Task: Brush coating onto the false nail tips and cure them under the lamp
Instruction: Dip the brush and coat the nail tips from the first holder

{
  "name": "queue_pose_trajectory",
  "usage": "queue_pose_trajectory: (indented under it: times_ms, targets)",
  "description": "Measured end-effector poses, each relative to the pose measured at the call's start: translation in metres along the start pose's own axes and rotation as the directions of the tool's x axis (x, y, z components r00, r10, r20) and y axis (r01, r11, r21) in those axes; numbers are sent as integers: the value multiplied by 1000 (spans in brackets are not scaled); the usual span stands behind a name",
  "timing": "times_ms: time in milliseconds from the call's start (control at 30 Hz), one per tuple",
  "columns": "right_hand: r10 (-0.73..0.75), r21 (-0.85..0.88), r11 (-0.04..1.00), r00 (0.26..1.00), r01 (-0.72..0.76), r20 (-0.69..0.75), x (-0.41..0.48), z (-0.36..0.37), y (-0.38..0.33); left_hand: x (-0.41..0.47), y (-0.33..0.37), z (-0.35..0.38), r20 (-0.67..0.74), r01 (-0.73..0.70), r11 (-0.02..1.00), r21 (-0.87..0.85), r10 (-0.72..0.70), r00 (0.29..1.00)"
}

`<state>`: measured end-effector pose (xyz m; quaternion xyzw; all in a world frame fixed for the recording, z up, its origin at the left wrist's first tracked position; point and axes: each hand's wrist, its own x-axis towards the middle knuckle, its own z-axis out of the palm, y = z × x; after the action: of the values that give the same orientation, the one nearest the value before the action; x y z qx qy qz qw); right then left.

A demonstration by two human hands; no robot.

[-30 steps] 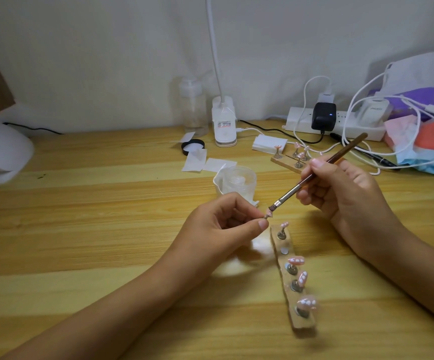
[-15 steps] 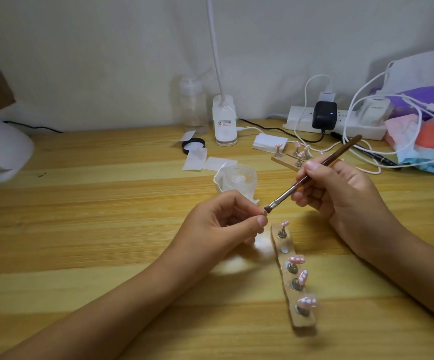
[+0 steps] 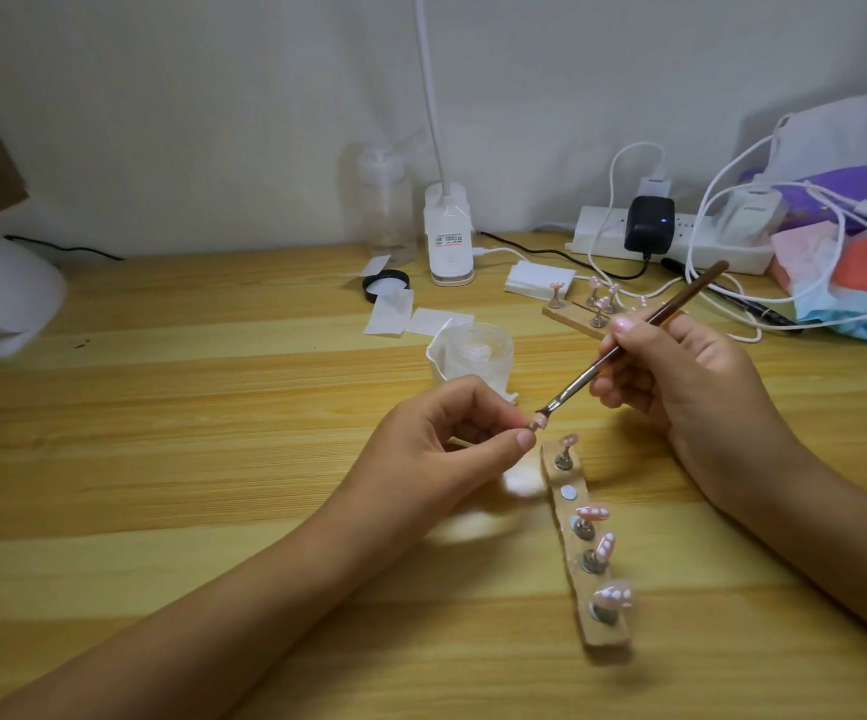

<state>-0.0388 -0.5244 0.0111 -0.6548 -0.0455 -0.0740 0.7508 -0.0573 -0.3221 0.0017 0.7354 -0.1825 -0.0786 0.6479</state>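
My left hand (image 3: 452,439) pinches one nail tip (image 3: 695,421) between thumb and forefinger, and my right hand (image 3: 681,376) grasps the brush (image 3: 629,345) like a pencil, bristles touching the tip. The pinch is slight (little of the tip shows past my fingertips), so a firm stroke could twist it loose or smear coating on my skin. At five o'clock from the tip, the wooden strip (image 3: 584,588) carries four more tips, which my right wrist could knock. The white lamp (image 3: 0,293) sits well apart at ten o'clock, a risky carry while wet.
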Motion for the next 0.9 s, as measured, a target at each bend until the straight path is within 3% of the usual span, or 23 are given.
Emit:
queue_pose_trajectory:
  times_ms: [100, 233, 433, 633, 800, 900]
  targets:
    - [-12, 21, 1000, 1000, 12, -23, 1, -3, 1, -1, 0, -1, 4, -6, 1000, 13, 6, 1000]
    - [-6, 66, 998, 997, 1, 83, -3, 1, -3, -1, 1, 0, -5, -7, 1000, 27, 7, 1000]
    - [1, -16, 1000, 999, -1, -52, 0, 0, -1, -2, 2, 0, -11, 8, 1000, 22, -8, 1000]
    - [-5, 29, 1000, 998, 3, 69, -4, 2, -3, -2, 2, 0, -10, -2, 1000, 24, 2, 1000]
    - [-15, 5, 1000, 999, 15, -42, 1, 0, 1, -1, 0, 0, 17, 17, 998, -65, -16, 1000]
    - [-29, 107, 994, 999, 27, 22, 0, -1, -1, -1, 0, 0, 29, 23, 991, -128, -19, 999]
